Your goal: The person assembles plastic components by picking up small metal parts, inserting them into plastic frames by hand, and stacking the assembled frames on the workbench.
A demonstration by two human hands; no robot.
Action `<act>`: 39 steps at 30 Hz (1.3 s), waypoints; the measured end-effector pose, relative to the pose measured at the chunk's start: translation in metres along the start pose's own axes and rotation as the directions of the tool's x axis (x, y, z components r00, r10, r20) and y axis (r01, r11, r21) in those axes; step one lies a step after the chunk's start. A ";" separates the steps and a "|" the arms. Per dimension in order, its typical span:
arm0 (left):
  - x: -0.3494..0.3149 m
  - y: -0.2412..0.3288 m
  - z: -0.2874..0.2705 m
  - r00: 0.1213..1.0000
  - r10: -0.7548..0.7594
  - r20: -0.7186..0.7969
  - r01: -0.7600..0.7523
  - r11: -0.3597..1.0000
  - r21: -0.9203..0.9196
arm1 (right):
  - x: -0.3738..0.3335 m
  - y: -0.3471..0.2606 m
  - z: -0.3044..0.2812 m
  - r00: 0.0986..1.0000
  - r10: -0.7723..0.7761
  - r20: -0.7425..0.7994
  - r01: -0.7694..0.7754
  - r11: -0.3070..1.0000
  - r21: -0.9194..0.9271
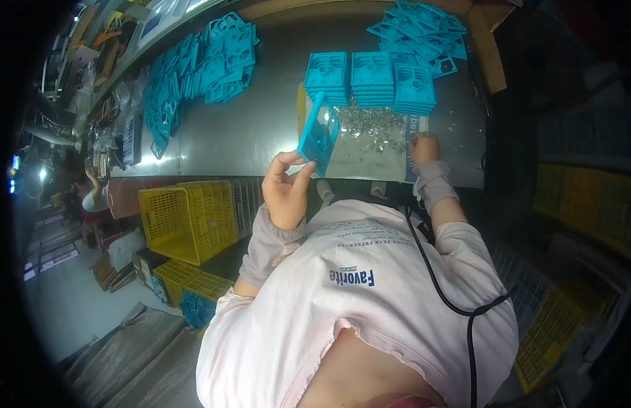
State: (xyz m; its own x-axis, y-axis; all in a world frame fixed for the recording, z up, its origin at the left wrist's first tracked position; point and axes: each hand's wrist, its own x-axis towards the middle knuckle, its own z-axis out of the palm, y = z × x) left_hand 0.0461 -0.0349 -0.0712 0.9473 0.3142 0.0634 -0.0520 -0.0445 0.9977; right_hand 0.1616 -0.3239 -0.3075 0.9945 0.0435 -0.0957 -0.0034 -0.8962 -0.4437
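Note:
My left hand (287, 189) pinches the lower corner of a blue plastic frame (318, 136), tilted up on edge above the table's near side. My right hand (424, 148) is low over the near table edge, fingers curled together; whatever they hold, if anything, is too small to make out. Beside it spreads a heap of small shiny metal pieces (373, 125) on a pale sheet (356, 163). Just beyond the heap stand three stacks of similar blue plastic parts, the left stack (327, 70), the middle stack (372, 72) and the right stack (414, 85).
A loose pile of blue parts (417, 30) lies at the back right of the metal table (281, 68). Rows of more blue parts (206, 64) lean at the left. Yellow crates (193, 221) stand below the table to my left. A black cable (434, 275) crosses my right side.

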 end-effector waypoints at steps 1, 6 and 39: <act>0.000 0.002 0.002 1.000 0.010 0.005 -0.010 1.000 -0.001 | 0.000 -0.003 0.000 1.000 -0.004 0.001 0.004 1.000 -0.001; 0.002 -0.001 -0.003 0.999 0.031 -0.008 -0.031 0.999 -0.013 | 0.008 -0.008 0.001 0.997 0.027 0.070 -0.018 0.991 -0.136; 0.011 0.083 0.033 0.870 0.486 0.079 -0.456 0.855 -0.246 | -0.070 -0.231 -0.257 0.468 -0.715 -0.520 0.883 0.408 0.233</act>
State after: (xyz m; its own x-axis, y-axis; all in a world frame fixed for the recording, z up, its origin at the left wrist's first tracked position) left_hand 0.0630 -0.0662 0.0116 0.8241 0.1765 0.5383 -0.5539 0.0521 0.8309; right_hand 0.1196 -0.2334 0.0304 0.5221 0.4310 0.7360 0.8520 -0.2246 -0.4728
